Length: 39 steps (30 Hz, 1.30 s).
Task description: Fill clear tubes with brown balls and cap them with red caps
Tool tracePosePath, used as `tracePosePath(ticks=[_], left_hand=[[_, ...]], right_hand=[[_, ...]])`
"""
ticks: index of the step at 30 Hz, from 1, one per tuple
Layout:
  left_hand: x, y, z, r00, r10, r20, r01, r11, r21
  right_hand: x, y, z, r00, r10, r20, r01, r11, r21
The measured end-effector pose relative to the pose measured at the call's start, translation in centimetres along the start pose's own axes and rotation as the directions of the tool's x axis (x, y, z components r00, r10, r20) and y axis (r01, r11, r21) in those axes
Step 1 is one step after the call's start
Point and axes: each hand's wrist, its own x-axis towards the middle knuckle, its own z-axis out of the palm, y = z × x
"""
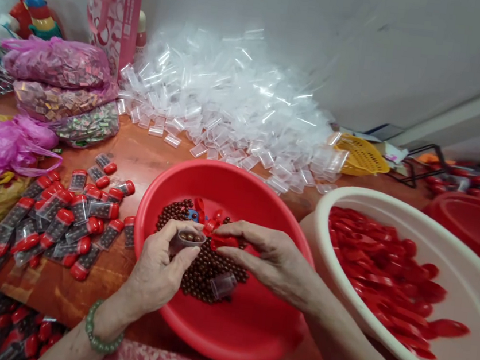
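Note:
Over a red basin (249,331), my left hand (155,274) is closed round a clear plastic tube (191,237) with brown beads inside and its open end up. My right hand (274,259) pinches a red plastic cap (223,241) close beside the tube's mouth. Below them, many brown beads (213,266) lie in the basin. Another clear tube (223,285) rests on the beads, near a few red pieces (208,212) and a small blue piece (193,215).
Clear tubes (230,109) are heaped at the back. At right stands a white basin (464,298) with red caps (389,272). Filled, red-capped tubes (61,223) lie at left, near pink bags (62,64). Behind are a paper bag (111,21) and a yellow basket (362,155).

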Motion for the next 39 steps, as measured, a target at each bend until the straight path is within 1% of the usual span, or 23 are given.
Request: tracePosePath(ticks=[2,4,6,9,12,14,17,18,20,22,24,26,28,30,31,34,36,39], left_hand=[[-0.3,-0.1,0.3,1.0,-0.019,-0.017,0.019,0.999,-0.033],[-0.6,-0.3,0.6,0.999,-0.034,-0.033,0.033,0.999,-0.042],[-0.9,-0.4,0.9,0.999,-0.038,-0.038,0.036,0.999,-0.039],[-1.1,-0.5,1.3,0.998,-0.05,-0.037,0.047,0.997,-0.063],[-1.2,-0.3,1.6,0.995,-0.089,-0.043,0.084,0.99,-0.117],[-1.4,-0.2,1.7,0.993,-0.089,-0.078,0.079,0.988,-0.131],[-2.0,-0.2,1.8,0.985,-0.015,-0.173,-0.001,0.996,-0.089],[-2.2,-0.2,1.8,0.982,0.004,-0.188,-0.019,0.997,-0.078],[-2.4,-0.3,1.8,0.984,0.004,-0.176,-0.02,0.996,-0.09],[-2.2,-0.4,1.8,0.988,-0.018,-0.155,-0.002,0.992,-0.123],[-1.9,-0.4,1.7,0.988,-0.022,-0.15,0.002,0.991,-0.135],[-1.6,-0.4,1.6,0.988,-0.015,-0.154,-0.005,0.992,-0.124],[-1.3,-0.4,1.5,0.988,-0.003,-0.156,-0.011,0.996,-0.094],[-1.3,-0.6,1.3,0.987,0.011,-0.161,-0.018,0.999,-0.044],[-1.3,-0.8,1.3,0.986,0.023,-0.164,-0.026,1.0,-0.012],[-1.6,-1.1,1.2,0.985,0.068,-0.156,-0.058,0.996,0.067],[-1.7,-1.1,1.3,0.985,0.096,-0.144,-0.08,0.991,0.11],[-1.7,-0.9,1.3,0.982,0.14,-0.124,-0.114,0.974,0.196]], right_hand=[[-0.1,-0.1,0.6,0.998,-0.044,-0.042,0.047,0.997,0.064],[-0.2,0.1,1.2,0.995,-0.026,-0.094,0.039,0.989,0.142],[-0.4,0.4,1.7,0.985,0.062,-0.159,-0.024,0.972,0.233],[-0.6,0.7,2.3,0.948,0.197,-0.25,-0.09,0.919,0.384],[-0.7,0.9,2.7,0.924,0.269,-0.271,-0.103,0.859,0.501],[-0.7,1.0,2.9,0.907,0.303,-0.293,-0.093,0.822,0.561],[-0.4,1.2,3.1,0.866,0.335,-0.372,-0.029,0.776,0.63],[-0.3,1.2,3.2,0.851,0.339,-0.401,-0.001,0.764,0.645],[-0.2,1.2,3.2,0.83,0.342,-0.44,0.044,0.747,0.663],[-0.2,1.1,3.2,0.824,0.325,-0.464,0.063,0.762,0.645],[-0.3,1.0,3.2,0.836,0.278,-0.473,0.049,0.821,0.569],[-0.4,0.9,3.0,0.856,0.193,-0.48,0.04,0.9,0.434],[-0.6,0.8,2.7,0.878,0.08,-0.472,0.061,0.959,0.276],[-0.6,0.7,2.2,0.906,-0.027,-0.422,0.101,0.983,0.154],[-0.6,0.6,2.0,0.922,-0.061,-0.382,0.114,0.986,0.119],[-0.6,0.5,1.4,0.961,-0.101,-0.257,0.126,0.989,0.081],[-0.6,0.4,1.1,0.972,-0.132,-0.195,0.144,0.989,0.046],[-0.5,0.1,0.9,0.973,-0.191,-0.126,0.187,0.981,-0.044]])
